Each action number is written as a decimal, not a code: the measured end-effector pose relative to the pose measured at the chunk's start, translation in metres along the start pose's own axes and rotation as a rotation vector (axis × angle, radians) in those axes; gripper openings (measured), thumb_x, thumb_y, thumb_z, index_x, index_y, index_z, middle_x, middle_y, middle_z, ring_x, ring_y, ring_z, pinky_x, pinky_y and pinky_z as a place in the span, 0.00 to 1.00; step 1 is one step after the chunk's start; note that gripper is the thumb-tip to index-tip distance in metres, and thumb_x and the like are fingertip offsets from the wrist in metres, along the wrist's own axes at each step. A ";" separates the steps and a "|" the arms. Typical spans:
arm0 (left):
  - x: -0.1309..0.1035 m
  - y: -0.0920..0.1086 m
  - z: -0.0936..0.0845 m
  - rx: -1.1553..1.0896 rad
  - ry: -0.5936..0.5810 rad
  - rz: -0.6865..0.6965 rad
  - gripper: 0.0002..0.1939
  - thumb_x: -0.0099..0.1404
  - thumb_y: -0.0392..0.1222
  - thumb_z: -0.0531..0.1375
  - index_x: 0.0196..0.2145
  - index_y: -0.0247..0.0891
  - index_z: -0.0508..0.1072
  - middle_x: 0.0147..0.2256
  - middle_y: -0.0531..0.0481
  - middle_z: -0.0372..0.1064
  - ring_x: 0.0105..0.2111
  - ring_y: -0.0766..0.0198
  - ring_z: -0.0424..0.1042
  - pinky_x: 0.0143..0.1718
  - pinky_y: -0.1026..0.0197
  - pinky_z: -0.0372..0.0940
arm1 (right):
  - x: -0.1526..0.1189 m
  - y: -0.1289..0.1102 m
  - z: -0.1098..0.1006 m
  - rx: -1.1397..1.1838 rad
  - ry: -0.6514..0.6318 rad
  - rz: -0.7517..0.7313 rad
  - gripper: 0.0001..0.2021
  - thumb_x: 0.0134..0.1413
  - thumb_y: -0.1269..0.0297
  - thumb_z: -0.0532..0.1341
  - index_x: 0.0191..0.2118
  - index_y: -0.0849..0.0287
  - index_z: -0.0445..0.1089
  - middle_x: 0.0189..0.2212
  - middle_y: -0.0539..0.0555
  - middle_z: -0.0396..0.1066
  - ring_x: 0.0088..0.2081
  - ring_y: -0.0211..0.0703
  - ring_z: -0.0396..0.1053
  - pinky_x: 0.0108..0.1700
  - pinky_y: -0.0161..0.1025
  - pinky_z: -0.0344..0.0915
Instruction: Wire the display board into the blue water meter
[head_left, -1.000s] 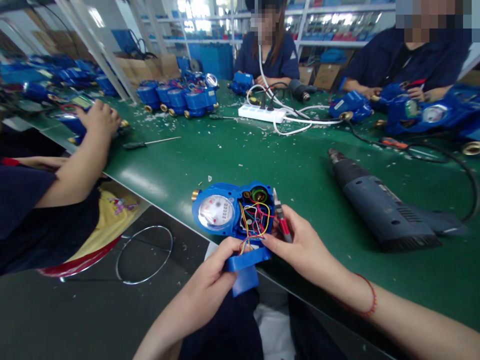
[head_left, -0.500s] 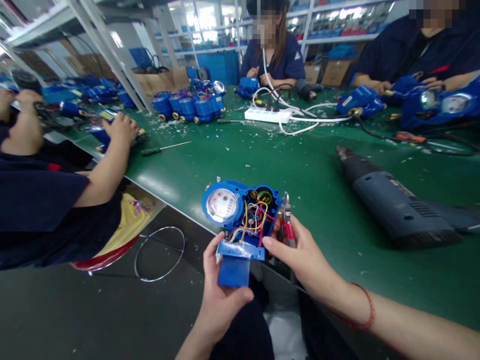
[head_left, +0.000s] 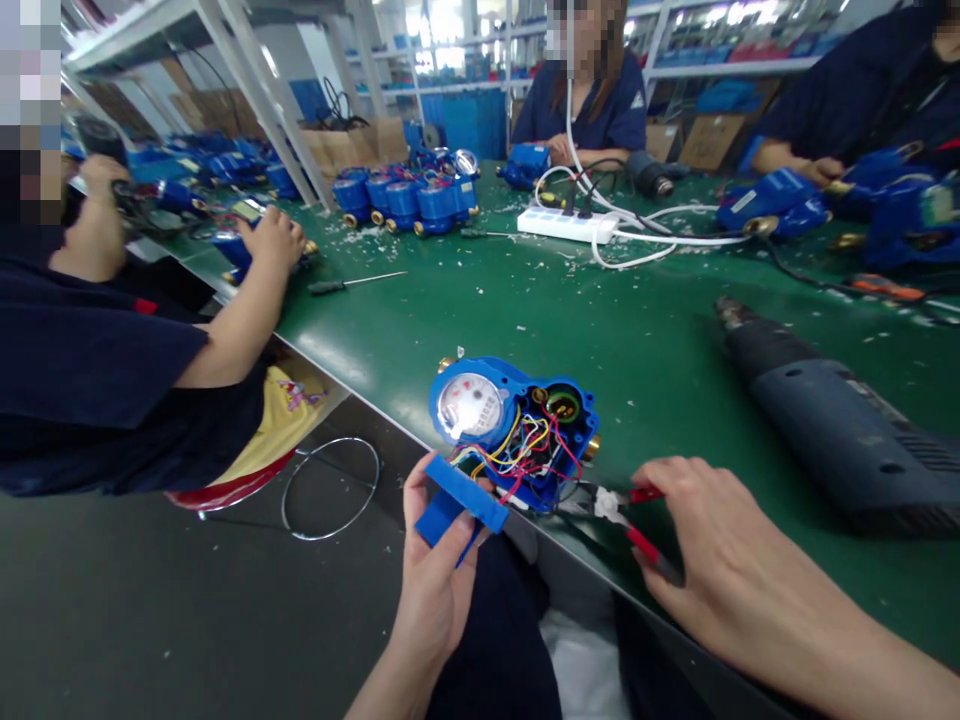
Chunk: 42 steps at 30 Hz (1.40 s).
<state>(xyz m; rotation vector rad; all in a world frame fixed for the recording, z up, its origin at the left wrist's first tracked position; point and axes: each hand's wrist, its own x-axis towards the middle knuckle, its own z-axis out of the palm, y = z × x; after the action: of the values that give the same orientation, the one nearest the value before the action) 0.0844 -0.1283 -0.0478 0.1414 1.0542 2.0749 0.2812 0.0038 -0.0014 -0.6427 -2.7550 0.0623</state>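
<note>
Left fingers (head_left: 454, 545) around blue cover (head_left: 474, 494) past table edge (head_left: 382, 409), right fingers (head_left: 666, 482) around pliers (head_left: 606, 503), open tabletop (head_left: 630, 390) beyond

The left hand (head_left: 439, 575) and right hand (head_left: 720, 545) are bare, as are the visible forearms (head_left: 840, 630); dark navy clothing (head_left: 495, 630), seemingly plain, covers the lap.

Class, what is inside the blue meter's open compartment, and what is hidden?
The compartment of the blue meter holds tangled red, yellow and white wires and a round green-rimmed part with brass-coloured bits. The wires hide much of the floor; what lies beneath cannot be told.
</note>
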 end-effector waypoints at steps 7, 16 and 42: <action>0.000 -0.002 -0.007 -0.004 -0.082 -0.035 0.19 0.57 0.40 0.70 0.45 0.46 0.72 0.38 0.49 0.80 0.39 0.64 0.78 0.42 0.64 0.71 | 0.002 -0.017 -0.017 0.136 0.076 -0.216 0.17 0.58 0.74 0.54 0.54 0.63 0.62 0.46 0.60 0.67 0.48 0.48 0.64 0.48 0.41 0.64; 0.001 -0.001 -0.005 0.125 -0.025 0.032 0.23 0.53 0.41 0.72 0.47 0.47 0.74 0.41 0.52 0.76 0.41 0.64 0.75 0.45 0.64 0.69 | 0.020 -0.042 -0.018 0.113 0.096 -0.095 0.16 0.56 0.72 0.55 0.50 0.62 0.68 0.40 0.58 0.72 0.40 0.47 0.67 0.40 0.41 0.68; 0.005 -0.005 0.001 0.084 -0.043 0.067 0.16 0.55 0.38 0.72 0.41 0.50 0.78 0.36 0.56 0.80 0.35 0.69 0.79 0.40 0.68 0.73 | 0.017 -0.059 -0.017 0.080 0.011 0.091 0.27 0.44 0.71 0.59 0.53 0.72 0.70 0.42 0.65 0.69 0.43 0.56 0.61 0.46 0.53 0.63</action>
<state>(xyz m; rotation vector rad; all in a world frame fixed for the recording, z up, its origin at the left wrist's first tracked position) 0.0842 -0.1224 -0.0513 0.2661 1.1245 2.0787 0.2471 -0.0427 0.0258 -0.7437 -2.6960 0.1880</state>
